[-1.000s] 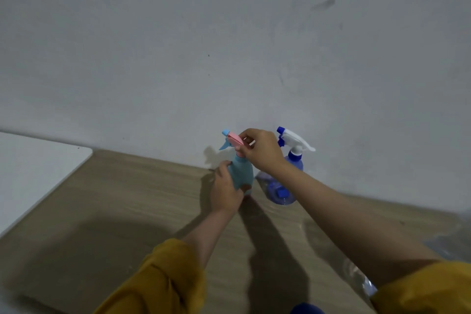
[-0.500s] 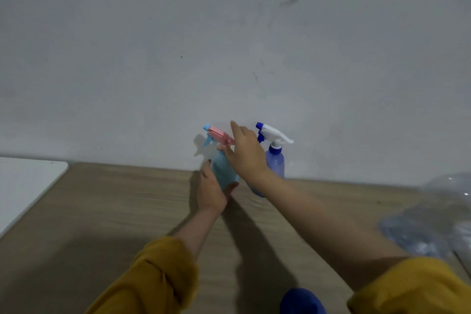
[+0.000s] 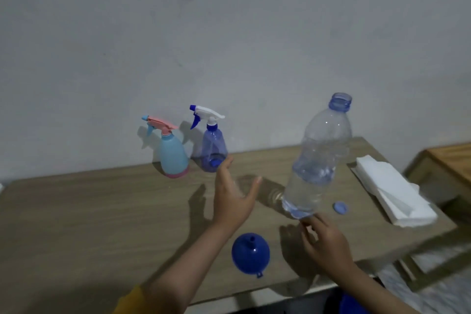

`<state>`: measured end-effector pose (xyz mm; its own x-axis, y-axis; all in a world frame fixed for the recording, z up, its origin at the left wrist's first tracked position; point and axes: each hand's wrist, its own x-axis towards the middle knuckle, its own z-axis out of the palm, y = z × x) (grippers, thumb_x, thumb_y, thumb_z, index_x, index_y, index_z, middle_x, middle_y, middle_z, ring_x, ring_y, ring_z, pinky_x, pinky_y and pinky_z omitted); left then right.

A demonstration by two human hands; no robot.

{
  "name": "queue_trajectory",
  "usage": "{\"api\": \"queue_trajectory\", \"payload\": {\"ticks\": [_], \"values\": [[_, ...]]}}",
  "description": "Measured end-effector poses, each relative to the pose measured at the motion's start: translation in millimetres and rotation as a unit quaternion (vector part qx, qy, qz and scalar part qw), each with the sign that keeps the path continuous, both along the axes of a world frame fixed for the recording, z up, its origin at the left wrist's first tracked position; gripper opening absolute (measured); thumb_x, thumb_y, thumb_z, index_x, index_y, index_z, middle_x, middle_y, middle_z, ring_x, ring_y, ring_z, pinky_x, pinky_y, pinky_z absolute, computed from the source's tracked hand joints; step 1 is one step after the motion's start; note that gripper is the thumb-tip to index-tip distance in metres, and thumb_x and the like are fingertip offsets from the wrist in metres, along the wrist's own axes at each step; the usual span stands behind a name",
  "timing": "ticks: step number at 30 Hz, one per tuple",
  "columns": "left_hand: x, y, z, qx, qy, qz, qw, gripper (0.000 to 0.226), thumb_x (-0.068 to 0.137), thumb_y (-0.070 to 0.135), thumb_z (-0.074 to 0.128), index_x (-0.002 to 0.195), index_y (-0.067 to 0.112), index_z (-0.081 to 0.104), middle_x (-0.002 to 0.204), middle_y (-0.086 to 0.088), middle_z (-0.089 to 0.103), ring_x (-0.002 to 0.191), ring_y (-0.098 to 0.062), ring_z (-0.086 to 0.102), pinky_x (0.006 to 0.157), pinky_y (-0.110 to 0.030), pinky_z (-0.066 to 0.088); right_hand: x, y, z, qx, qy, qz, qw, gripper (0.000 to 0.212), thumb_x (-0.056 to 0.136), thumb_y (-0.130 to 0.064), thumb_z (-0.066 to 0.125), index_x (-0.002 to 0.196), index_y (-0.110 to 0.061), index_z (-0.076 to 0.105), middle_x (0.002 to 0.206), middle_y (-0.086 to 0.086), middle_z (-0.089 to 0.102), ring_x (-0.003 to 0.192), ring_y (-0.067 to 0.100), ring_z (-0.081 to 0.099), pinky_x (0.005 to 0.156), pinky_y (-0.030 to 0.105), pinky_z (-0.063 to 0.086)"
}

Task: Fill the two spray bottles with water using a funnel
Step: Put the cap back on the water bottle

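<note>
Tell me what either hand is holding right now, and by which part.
Nothing is clearly held. The left hand is open and empty. The right hand has its fingertips at the base of the uncapped water bottle, not wrapped around it.

Both hands are no longer touching the light blue spray bottle (image 3: 172, 153) — it is now standing free near the wall, just beside the dark blue spray bottle (image 3: 213, 146). The left hand (image 3: 233, 197) is hovering open above the table (image 3: 76, 211), fingers spread, well forward of the two sprayers. The right hand (image 3: 325, 242) is sitting low at the base of a clear, uncapped water bottle (image 3: 318, 160) — a bottle newly in view, along with a blue funnel (image 3: 250, 253), a loose blue cap (image 3: 340, 207) and a stack of white napkins (image 3: 392, 186).
</note>
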<state>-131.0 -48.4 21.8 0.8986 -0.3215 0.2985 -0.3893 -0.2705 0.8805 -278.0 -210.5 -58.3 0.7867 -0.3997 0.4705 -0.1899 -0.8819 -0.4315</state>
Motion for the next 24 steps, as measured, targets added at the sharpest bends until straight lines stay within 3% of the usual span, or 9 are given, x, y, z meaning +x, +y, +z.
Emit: {"api": "queue_trajectory", "payload": {"ticks": [3,6,8,10,12,17,20,22,24], "values": [[-23.3,-32.3,13.7,-0.010,-0.018,-0.054,0.998,0.081,0.079,0.043,0.070,0.143,0.024,0.024,0.147,0.008,0.030,0.132,0.002,0.027,0.106,-0.020,0.026,-14.5,-51.1,2.8,0.004,0.114,-0.097,0.989,0.034,0.080,-0.027,0.064,0.113,-0.015,0.063,0.108,0.010,0.061,0.090,0.027,0.062,0.070,0.028,0.047],[-40.8,-64.6,30.6,-0.016,-0.037,-0.057,0.998,0.087,0.075,0.045,0.072,0.143,0.024,0.022,0.148,0.007,0.029,0.132,0.002,0.026,0.106,-0.020,0.027,-13.7,-85.9,1.4,0.019,0.227,-0.121,0.966,0.069,0.081,-0.029,0.066,0.142,-0.024,0.035,0.143,0.015,0.040,0.122,0.032,0.047,0.099,0.042,0.045],[-48.9,-85.3,40.4,-0.027,-0.046,-0.045,0.998,0.094,0.072,0.045,0.076,0.144,0.021,0.021,0.149,0.005,0.029,0.134,-0.003,0.027,0.107,-0.022,0.027,-9.6,-97.6,-3.5,0.015,0.284,-0.089,0.954,0.071,0.085,-0.031,0.058,0.148,-0.029,0.024,0.149,0.014,0.030,0.127,0.035,0.041,0.104,0.045,0.040],[-55.1,-103.0,49.7,-0.040,-0.052,-0.032,0.997,0.102,0.069,0.046,0.078,0.146,0.019,0.017,0.151,0.004,0.026,0.137,-0.006,0.026,0.108,-0.021,0.025,-8.0,-105.6,-11.2,-0.007,0.304,-0.056,0.951,0.058,0.089,-0.028,0.052,0.143,-0.031,0.032,0.141,0.010,0.037,0.117,0.032,0.044,0.098,0.041,0.042],[-58.8,-118.3,56.8,-0.056,-0.061,-0.016,0.996,0.109,0.065,0.047,0.080,0.147,0.020,0.014,0.152,0.005,0.024,0.139,-0.007,0.025,0.110,-0.021,0.024,-8.2,-115.8,-15.8,-0.025,0.280,-0.032,0.959,0.042,0.089,-0.023,0.052,0.130,-0.027,0.047,0.126,0.004,0.046,0.109,0.026,0.047,0.090,0.031,0.043],[-63.5,-144.6,60.9,-0.079,-0.080,0.018,0.993,0.110,0.059,0.051,0.082,0.146,0.028,0.017,0.148,0.007,0.030,0.135,-0.003,0.029,0.107,-0.018,0.026,-1.7,-135.3,25.9,0.200,0.082,0.024,0.976,0.030,0.088,-0.004,0.058,0.116,-0.015,0.062,0.103,0.000,0.063,0.097,0.017,0.061,0.081,0.021,0.042],[-67.1,-154.5,58.1,-0.089,-0.072,0.045,0.992,0.102,0.064,0.042,0.083,0.144,0.029,0.021,0.141,0.001,0.041,0.128,-0.009,0.042,0.104,-0.024,0.036,5.3,-140.7,89.8,0.311,-0.042,0.069,0.947,0.031,0.083,-0.001,0.067,0.111,-0.015,0.062,0.091,-0.006,0.063,0.080,0.008,0.060,0.073,0.017,0.046],[-68.7,-158.4,56.0,-0.088,-0.073,0.054,0.992,0.099,0.066,0.039,0.082,0.142,0.033,0.019,0.136,0.002,0.042,0.123,-0.011,0.047,0.099,-0.027,0.041,10.5,-142.1,135.1,0.371,-0.113,0.122,0.914,0.034,0.080,0.000,0.072,0.108,-0.016,0.062,0.096,-0.003,0.066,0.082,0.007,0.063,0.073,0.012,0.050],[-69.3,-160.5,55.0,-0.086,-0.073,0.059,0.992,0.097,0.068,0.039,0.081,0.142,0.036,0.017,0.135,0.004,0.042,0.121,-0.011,0.047,0.097,-0.026,0.043,14.0,-140.9,175.9,0.394,-0.182,0.175,0.884,0.034,0.078,-0.002,0.075,0.108,-0.014,0.064,0.102,0.006,0.070,0.089,0.014,0.067,0.080,0.017,0.054]]}}
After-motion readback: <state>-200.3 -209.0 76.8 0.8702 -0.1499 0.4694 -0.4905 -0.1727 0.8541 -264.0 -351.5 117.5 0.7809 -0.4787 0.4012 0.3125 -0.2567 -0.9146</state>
